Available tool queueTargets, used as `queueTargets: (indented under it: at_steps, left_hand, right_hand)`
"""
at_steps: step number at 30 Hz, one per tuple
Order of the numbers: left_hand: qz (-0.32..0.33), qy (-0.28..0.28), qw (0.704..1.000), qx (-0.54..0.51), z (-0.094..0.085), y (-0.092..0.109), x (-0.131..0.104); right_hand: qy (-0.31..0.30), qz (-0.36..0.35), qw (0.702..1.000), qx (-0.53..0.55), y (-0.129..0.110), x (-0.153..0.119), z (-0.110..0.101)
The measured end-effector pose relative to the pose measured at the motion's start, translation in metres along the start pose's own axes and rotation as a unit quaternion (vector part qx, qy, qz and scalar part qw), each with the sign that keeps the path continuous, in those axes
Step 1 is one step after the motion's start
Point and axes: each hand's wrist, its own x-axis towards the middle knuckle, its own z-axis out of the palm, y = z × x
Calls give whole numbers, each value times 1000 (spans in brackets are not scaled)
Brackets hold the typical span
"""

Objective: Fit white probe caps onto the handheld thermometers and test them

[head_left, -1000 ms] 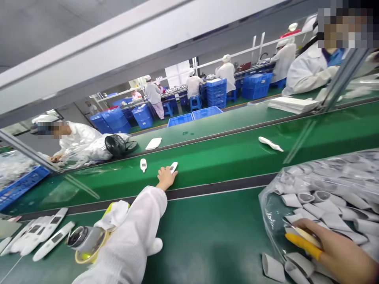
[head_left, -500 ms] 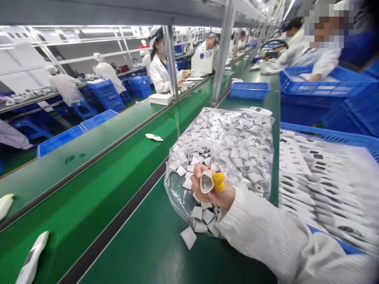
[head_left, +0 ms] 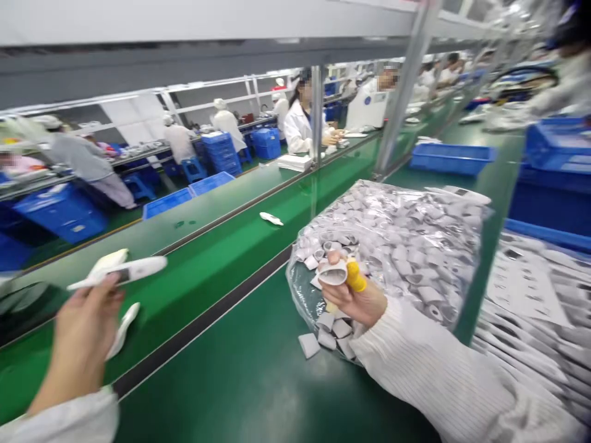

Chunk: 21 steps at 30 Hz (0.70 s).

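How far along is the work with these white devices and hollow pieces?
Partway, it seems. Rows of devices laid out at the right look done, though I can't confirm they are finished. In hand: the left hand holds a white device, the right hand a hollow piece, still apart. Left: two belt devices and many pieces in the bag.

Brightly lit from overhead, with hazy glare toward the upper right. Glinting in scattered highlights off the crinkled clear plastic bag [head_left: 388, 215]; shining softly on the dark green flat tabletop [head_left: 272, 394], darker below the white ribbed knit sleeve [head_left: 425, 363]. Smeared and stretched near the edges, pixelated in patches farther back.
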Motion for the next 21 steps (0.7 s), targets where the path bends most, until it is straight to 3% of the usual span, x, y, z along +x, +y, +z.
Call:
queueTargets:
  at_steps: [2, 3, 8, 11, 13, 17, 21]
  left_hand:
    - [29, 55, 996, -70, 1, 4, -19]
    - [28, 52, 994, -97, 6, 3, -31]
    - [24, -16, 980, -195, 46, -9, -94]
    - [70, -45, 979, -189, 55, -8, -119]
    - [82, -75, 983, -144, 52, -5, -128]
    - [35, -178, 981, -63, 42, 0, -138]
    - [30, -215, 976, -13, 37, 1, -145]
  right_hand:
    - [-22, 7, 1000, 1, -6, 10, 19]
    - [-30, 13, 999, -3, -9, 16, 30]
    - [-45, 20, 998, -46, -13, 39, 92]
    - [-63, 10, 998, -26, -5, 45, 117]
    - [-63, -6, 998, -12, 2, 47, 125]
    - [-45, -33, 998, -36, 10, 52, 127]
    - [-33, -65, 995, -75, 13, 57, 122]
